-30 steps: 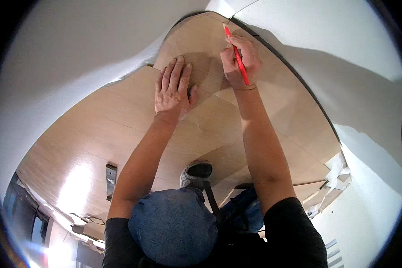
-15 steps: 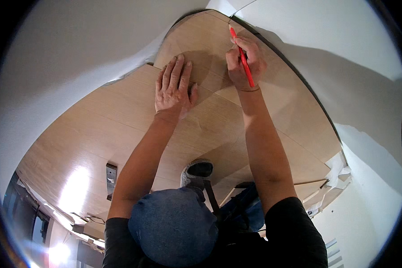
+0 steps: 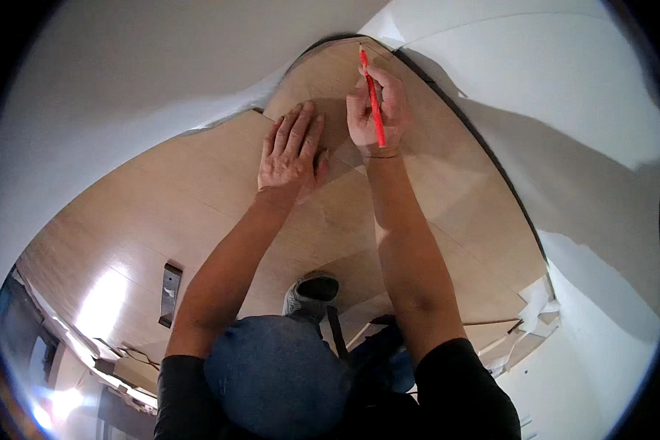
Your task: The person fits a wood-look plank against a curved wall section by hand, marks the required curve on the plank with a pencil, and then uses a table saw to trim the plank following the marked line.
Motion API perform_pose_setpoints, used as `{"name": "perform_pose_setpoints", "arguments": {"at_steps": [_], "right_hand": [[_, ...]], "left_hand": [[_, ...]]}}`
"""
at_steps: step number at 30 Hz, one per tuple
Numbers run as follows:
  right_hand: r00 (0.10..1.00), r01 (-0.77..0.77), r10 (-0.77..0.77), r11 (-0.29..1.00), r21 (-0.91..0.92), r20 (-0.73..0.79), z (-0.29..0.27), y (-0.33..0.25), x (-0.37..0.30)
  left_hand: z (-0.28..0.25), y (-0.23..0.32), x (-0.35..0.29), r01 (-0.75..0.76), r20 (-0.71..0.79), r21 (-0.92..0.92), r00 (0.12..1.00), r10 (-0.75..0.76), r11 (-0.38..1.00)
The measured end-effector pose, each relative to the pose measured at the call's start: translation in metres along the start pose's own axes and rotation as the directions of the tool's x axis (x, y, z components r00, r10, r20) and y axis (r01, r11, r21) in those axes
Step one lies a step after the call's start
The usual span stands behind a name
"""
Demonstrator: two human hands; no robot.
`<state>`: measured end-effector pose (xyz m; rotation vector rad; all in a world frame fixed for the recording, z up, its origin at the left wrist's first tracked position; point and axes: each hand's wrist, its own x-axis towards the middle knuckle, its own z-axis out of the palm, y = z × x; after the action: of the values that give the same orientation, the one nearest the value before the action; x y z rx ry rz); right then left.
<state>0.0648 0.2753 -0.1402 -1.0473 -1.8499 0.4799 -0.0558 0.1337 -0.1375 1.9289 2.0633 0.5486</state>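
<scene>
In my right hand [image 3: 380, 110] is a red pencil [image 3: 373, 103], its sharpened tip close to the far end of the wood-look floor planks [image 3: 330, 213]. Whether the tip touches the plank I cannot tell. My left hand [image 3: 290, 154] lies flat on the planks to the left of it, fingers stretched toward the far end, holding nothing. Thin seams run between the planks under both hands.
White walls [image 3: 161, 81] [image 3: 601, 95] rise on both sides, with a dark gap [image 3: 484, 147] along the right floor edge. A dark metal bar [image 3: 170, 293] lies by my left forearm. My shoe [image 3: 312, 290] stands on the planks. Scraps [image 3: 539, 304] lie at lower right.
My right hand has shifted left with the pencil, whose tip has moved left along the planks' far end. My left hand stays flat; the whole view has shifted slightly.
</scene>
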Motion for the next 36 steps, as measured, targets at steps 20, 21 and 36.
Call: {"name": "perform_pose_setpoints", "arguments": {"at_steps": [20, 21, 36], "right_hand": [[0.997, 0.066, -0.067, 0.996, -0.063, -0.022, 0.0081, 0.0061, -0.0012], [0.995, 0.092, -0.094, 0.994, -0.064, -0.03, 0.0076, 0.0068, 0.0003], [0.996, 0.091, -0.092, 0.994, -0.067, -0.013, 0.0069, 0.0032, 0.0016]], "left_hand": [[-0.0037, -0.0009, -0.0014, -0.015, 0.017, -0.012, 1.0, 0.015, 1.0], [-0.0047, -0.0004, -0.001, -0.017, 0.021, -0.009, 1.0, 0.017, 1.0], [0.0007, -0.0023, -0.0019, -0.019, -0.003, -0.008, 1.0, 0.019, 1.0]]}}
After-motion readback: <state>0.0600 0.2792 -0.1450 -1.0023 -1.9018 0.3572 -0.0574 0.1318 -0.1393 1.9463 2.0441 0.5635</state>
